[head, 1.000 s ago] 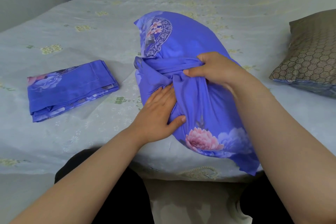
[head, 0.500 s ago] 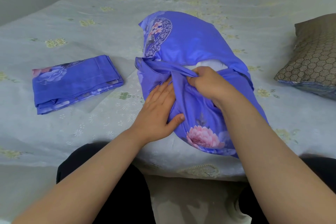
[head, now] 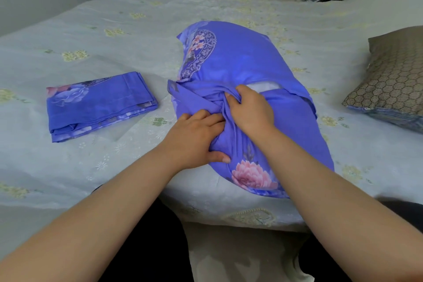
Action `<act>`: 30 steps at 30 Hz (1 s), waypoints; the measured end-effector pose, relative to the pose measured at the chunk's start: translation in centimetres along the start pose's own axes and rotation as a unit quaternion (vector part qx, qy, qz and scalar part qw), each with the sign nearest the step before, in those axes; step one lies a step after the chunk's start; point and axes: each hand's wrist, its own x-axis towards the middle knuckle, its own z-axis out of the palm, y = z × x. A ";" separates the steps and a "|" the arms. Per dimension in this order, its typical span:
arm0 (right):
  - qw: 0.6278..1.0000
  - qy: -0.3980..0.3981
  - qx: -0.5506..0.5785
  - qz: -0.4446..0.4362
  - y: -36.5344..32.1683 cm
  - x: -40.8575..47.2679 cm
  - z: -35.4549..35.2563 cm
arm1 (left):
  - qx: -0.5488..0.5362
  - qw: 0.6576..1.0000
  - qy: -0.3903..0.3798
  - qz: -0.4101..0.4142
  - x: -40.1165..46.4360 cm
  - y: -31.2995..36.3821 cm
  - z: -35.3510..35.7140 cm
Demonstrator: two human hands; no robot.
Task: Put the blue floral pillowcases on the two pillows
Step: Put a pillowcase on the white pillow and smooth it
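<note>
Bunched satiny pillowcase (head: 231,62) under both hands

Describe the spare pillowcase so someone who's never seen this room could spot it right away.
On the pale bedspread, look left of the blue-covered pillow that both hands are working on. The folded pillowcase lies flat there, untouched. It alone is a thin folded rectangle, unlike the stuffed pillow or the brown honeycomb-patterned pillow at far right.

On the bed (head: 114,36), the covered pillow (head: 240,62) lies in the middle. A folded pillowcase (head: 98,105) lies to its left, and a second pillow (head: 393,75) at the right edge.
</note>
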 end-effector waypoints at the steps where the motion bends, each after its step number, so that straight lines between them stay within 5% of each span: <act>1: 1.000 -0.015 -0.015 -0.008 0.1 -0.2 0.5 | 0.019 0.998 -0.056 -0.004 0.0 -0.1 -0.3; 5: 0.996 -0.016 -0.085 -0.028 0.3 0.2 1.0 | 0.124 0.980 -0.153 -0.012 0.0 0.0 -1.2; 10: 0.980 -0.034 -0.189 -0.058 1.3 -0.2 1.8 | 0.141 0.985 -0.099 0.021 -2.5 0.0 -1.4; 20: 0.993 -0.020 -0.114 0.004 0.3 -0.3 1.1 | 0.142 0.989 0.008 0.031 -8.2 -1.9 -2.9; 25: 0.936 -0.009 -0.348 -0.049 -2.6 -0.1 0.0 | 0.158 0.982 0.091 0.051 -8.3 -2.5 -2.5; 28: 0.926 0.006 -0.355 -0.125 -4.6 0.0 0.0 | 0.159 0.979 0.121 0.040 -7.8 -2.5 -2.6; 30: 0.932 -0.082 -0.306 -0.174 -5.1 0.3 0.6 | 0.156 0.981 0.108 0.037 -7.5 -2.4 -2.8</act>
